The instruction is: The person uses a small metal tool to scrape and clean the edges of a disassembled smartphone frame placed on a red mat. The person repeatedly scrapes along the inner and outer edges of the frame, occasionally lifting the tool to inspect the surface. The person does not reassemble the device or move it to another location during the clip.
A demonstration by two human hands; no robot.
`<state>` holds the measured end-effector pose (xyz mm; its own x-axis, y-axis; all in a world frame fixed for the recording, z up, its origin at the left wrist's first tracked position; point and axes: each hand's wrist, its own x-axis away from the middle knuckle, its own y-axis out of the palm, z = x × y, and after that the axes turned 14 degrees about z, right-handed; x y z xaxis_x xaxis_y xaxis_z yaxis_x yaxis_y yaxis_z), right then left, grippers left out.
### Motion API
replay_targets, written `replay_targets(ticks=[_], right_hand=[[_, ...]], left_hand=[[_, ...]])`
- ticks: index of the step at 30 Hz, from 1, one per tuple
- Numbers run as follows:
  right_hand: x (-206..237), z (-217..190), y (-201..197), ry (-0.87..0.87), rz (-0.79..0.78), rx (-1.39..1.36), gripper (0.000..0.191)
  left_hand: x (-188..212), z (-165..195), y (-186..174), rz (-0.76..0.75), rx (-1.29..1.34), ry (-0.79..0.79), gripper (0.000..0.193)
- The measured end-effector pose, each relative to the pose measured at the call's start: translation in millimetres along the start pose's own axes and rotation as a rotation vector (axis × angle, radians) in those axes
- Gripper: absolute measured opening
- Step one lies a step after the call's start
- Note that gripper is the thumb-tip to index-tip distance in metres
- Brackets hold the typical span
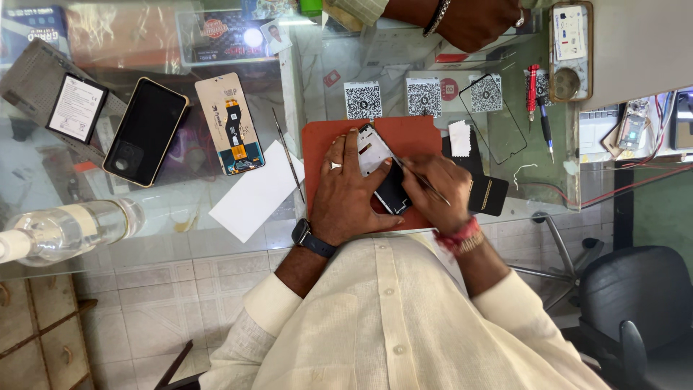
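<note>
An opened phone frame (pixel 377 160) lies tilted on a red-brown mat (pixel 415 135) on the glass counter. My left hand (pixel 349 191), with a ring and a dark wristwatch, presses down on the phone's left side. My right hand (pixel 437 189), with red thread at the wrist, grips a thin metal tool (pixel 424 180) whose tip rests on the phone's dark lower part. A second thin metal probe (pixel 288 154) lies left of the mat.
Left of the mat lie a white paper sheet (pixel 257 190), a phone screen part with an orange flex cable (pixel 229 123), a black phone in a tan case (pixel 145 131), a battery (pixel 76 107) and a clear bottle (pixel 66 230). Another person's hand (pixel 471 22) rests at the top. A red screwdriver (pixel 533 89) lies right.
</note>
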<state>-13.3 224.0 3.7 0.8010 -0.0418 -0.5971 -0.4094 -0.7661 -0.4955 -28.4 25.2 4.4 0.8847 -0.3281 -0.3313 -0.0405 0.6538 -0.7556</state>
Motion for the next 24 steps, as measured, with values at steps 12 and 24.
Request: replay_targets(ticks=[12,24], right_hand=[[-2,5,6,-0.006,-0.013,-0.014,0.012],[22,-8,-22,-0.020,-0.001,0.100,0.011]], left_hand=[[2,0,2,-0.021,-0.010,0.000,0.093],[3,-2,3,0.004,-0.010,0.033,0.092]])
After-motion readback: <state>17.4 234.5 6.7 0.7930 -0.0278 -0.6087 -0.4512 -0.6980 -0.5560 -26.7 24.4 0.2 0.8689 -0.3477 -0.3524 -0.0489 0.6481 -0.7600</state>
